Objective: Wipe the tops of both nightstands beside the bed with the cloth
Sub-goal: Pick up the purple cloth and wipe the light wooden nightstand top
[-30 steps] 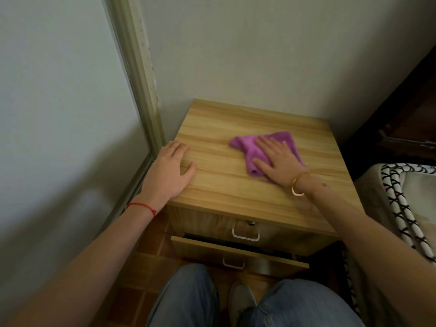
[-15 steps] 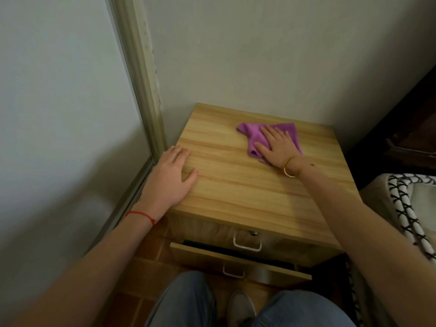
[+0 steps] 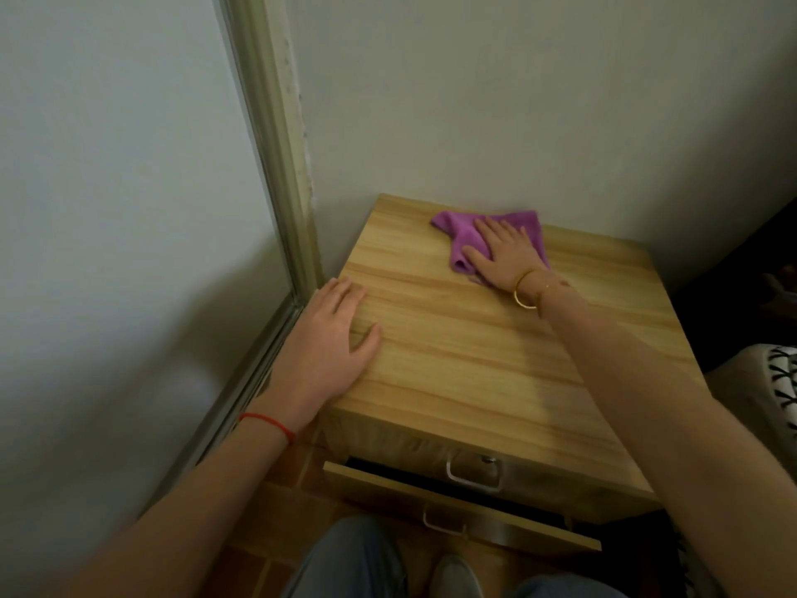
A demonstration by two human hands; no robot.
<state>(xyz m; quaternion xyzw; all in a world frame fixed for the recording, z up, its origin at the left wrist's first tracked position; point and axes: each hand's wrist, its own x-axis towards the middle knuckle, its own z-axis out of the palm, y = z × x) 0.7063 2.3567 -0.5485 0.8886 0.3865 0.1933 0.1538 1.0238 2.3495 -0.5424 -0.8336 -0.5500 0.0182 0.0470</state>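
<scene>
At the left, the left hand (image 3: 328, 344) lies flat on the near-left corner of the light wooden nightstand (image 3: 474, 360), fingers (image 3: 345, 295) straight and loosely together, thumb out on the grain, holding nothing. It looks to be steadying the person as they lean in. A thin red string bracelet (image 3: 269, 431) circles that wrist.

Moving right, to the far edge of the nightstand top: there's the purple cloth (image 3: 461, 228), crumpled, right up near the wall. The right hand (image 3: 504, 256) presses down on it, fingers flat and slightly spread, not curled round it, with a gold bangle (image 3: 524, 291) on the wrist. So this is the wiping itself, on this nightstand, working the far strip of the top. I'd say the next move wants the cloth drawn back toward the near edge, or swept along the far edge to the corners, palm kept flat so the cloth doesn't bunch and skip.

Below, the lower wooden drawer (image 3: 461, 507) stands part open, its metal handle (image 3: 444, 524) showing.

Far right, a slice of black-and-white patterned bedding (image 3: 780, 394) is cut off by the frame. The second nightstand isn't in sight at all, so I can't tell whether it has been wiped. How much cloth lies under the palm is hidden, and the dark gap at far right is too dim to read.
</scene>
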